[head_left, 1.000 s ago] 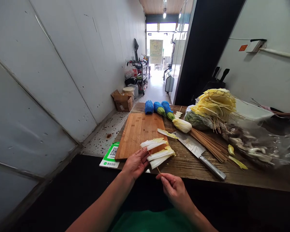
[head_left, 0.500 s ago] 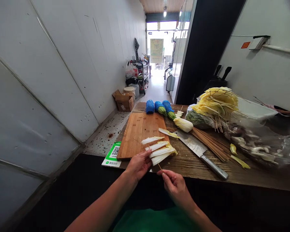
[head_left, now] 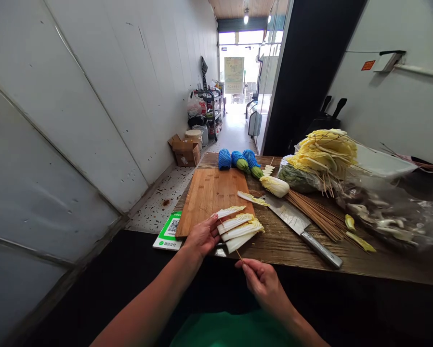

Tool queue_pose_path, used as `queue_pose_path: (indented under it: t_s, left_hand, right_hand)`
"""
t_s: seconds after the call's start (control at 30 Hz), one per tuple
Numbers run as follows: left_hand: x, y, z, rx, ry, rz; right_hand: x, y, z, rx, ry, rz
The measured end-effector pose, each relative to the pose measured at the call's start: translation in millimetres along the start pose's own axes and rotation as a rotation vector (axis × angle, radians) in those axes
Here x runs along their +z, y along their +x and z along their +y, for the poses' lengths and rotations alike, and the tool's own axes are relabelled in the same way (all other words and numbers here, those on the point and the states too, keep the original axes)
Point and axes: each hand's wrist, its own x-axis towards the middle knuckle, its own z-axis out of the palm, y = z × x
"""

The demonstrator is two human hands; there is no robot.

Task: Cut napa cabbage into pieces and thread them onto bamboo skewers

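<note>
My right hand (head_left: 260, 278) is closed in a pinch on the lower end of a thin wooden skewer (head_left: 240, 256), just off the table's near edge. Several cabbage leaf strips (head_left: 241, 232), white with yellow frilled edges, are threaded side by side on it. My left hand (head_left: 203, 236) grips the base of another cabbage leaf (head_left: 229, 211) between thumb and fingers, at the skewer's far end. Whether the tip has pierced this leaf I cannot tell. Below the leaves lies the wooden cutting board (head_left: 212, 190).
A cleaver (head_left: 290, 219) lies right of the board, beside a loose leaf (head_left: 252, 198), a cabbage piece (head_left: 274, 186) and bundled skewers (head_left: 317, 214). Filled cabbage skewers (head_left: 324, 152) are piled behind a bag of mushrooms (head_left: 382, 212). Netted green vegetables (head_left: 242, 164) sit at the back; a QR sign (head_left: 170, 233) lies left.
My left hand has moved from the threaded leaves to the separate leaf on the board and taken hold of it. The threaded strips have shifted slightly down the skewer.
</note>
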Motion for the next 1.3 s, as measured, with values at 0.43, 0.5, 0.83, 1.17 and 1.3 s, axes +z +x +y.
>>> queue_pose_path:
  t_s: [0.43, 0.5, 0.83, 1.17, 1.3]
  left_hand:
    - [-14, -26, -13, 0.064, -0.137, -0.137]
    - [-13, -38, -22, -0.015, -0.092, -0.197]
    - [28, -68, -6, 0.240, 0.078, -0.367]
    - [54, -91, -2, 0.412, 0.487, -0.382]
    - [35, -69, 5, 0.560, 0.624, -0.210]
  right_hand:
    - [-5, 5, -10, -0.032, -0.037, 0.024]
    - [-4, 4, -14, -0.073, -0.030, 0.047]
    - [-20, -11, -35, -0.461, -0.342, 0.198]
    - [-109, -30, -115, -0.249, 0.281, 0.332]
    - [-184, -31, -161, -0.387, 0.207, 0.554]
